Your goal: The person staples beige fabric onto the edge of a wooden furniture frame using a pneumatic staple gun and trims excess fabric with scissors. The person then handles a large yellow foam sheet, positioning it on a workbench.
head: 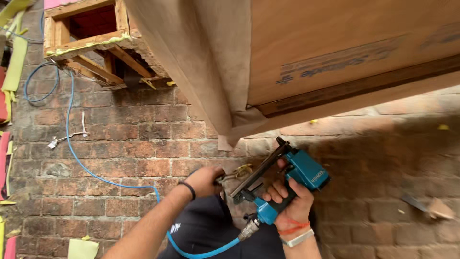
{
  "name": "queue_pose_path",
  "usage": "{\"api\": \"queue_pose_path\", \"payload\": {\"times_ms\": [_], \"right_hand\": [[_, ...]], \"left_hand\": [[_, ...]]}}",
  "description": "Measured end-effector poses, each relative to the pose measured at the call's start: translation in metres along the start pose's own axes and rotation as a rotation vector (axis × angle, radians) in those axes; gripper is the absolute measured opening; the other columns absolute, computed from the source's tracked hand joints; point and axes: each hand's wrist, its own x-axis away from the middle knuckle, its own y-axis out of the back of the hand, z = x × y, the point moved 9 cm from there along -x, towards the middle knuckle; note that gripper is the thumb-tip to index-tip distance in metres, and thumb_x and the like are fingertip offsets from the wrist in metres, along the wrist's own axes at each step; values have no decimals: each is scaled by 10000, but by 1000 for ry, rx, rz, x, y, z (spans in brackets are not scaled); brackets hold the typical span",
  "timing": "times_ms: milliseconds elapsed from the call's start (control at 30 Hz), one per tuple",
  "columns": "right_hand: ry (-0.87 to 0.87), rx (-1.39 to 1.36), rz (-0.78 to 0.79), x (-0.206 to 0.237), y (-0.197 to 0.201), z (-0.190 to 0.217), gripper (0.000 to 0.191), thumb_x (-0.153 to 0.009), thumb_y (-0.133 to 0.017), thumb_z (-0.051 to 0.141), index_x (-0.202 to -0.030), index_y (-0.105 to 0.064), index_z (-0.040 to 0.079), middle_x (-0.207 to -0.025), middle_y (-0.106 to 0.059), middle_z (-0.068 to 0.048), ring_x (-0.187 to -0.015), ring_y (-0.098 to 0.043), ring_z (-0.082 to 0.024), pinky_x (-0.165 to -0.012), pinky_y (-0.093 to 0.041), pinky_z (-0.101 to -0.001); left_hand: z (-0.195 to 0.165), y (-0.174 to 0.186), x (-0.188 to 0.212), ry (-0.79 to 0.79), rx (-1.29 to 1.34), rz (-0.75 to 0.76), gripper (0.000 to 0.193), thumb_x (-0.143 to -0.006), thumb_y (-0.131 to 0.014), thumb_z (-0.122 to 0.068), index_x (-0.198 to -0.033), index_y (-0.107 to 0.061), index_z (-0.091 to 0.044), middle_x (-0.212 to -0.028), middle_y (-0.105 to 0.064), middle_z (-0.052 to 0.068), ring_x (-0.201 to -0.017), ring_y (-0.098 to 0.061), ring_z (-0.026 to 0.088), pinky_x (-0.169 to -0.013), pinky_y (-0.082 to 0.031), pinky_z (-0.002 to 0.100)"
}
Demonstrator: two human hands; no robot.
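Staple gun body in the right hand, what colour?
Teal blue, with a black magazine rail; staple gun shows best in the head view.

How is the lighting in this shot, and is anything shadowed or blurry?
Head view: soft, even daylight on the red brick floor; a broad shadow falls at the right beneath the brown fabric-covered furniture frame; the teal pneumatic staple gun in the right hand is sharp; the left hand is slightly soft; no glare.

- One view only — a head-worn camera, looking steeply down past the person's forearms at a brick floor [120, 139].
- It sits close: a fabric-wrapped wooden frame [297, 57] fills the upper right, cut by the top and right edges.
- The hands fall low and central — near the bottom edge.
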Motion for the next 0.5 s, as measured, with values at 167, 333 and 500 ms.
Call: {"api": "queue_pose_path", "payload": {"times_ms": [167, 333, 500], "right_hand": [[-57, -75, 301, -78, 82, -30, 516, -934, -698, 265, -1387, -551, 67, -668, -491, 12, -595, -505, -146, -688, -469, -387], [-169, -42, 479, -122, 151, -52, 531, -947, -662, 272, -1426, -520, 96, -671, -486, 0, -629, -514, -160, -698, -478, -399], [15, 345, 547, -135, 166, -37, 643, -915, -740, 148, -1486, -480, 10, -670, -487, -29, -615, -538, -162, -682, -494, -417]], "left_hand": [[72, -87, -22, -28, -125, 108, 306, -756, -765, -252, -997, -700, -74, -955, -718, 185, -926, -687, 404, -811, -559, 492], [109, -170, -19, -52, -257, 217, 372, -744, -788, -251, -1015, -653, -34, -959, -691, 217, -903, -675, 420, -789, -551, 506], [112, -185, -39, -56, -307, 37, 293, -745, -780, -251, -938, -678, -55, -858, -690, 185, -820, -691, 395, -722, -555, 497]]}}
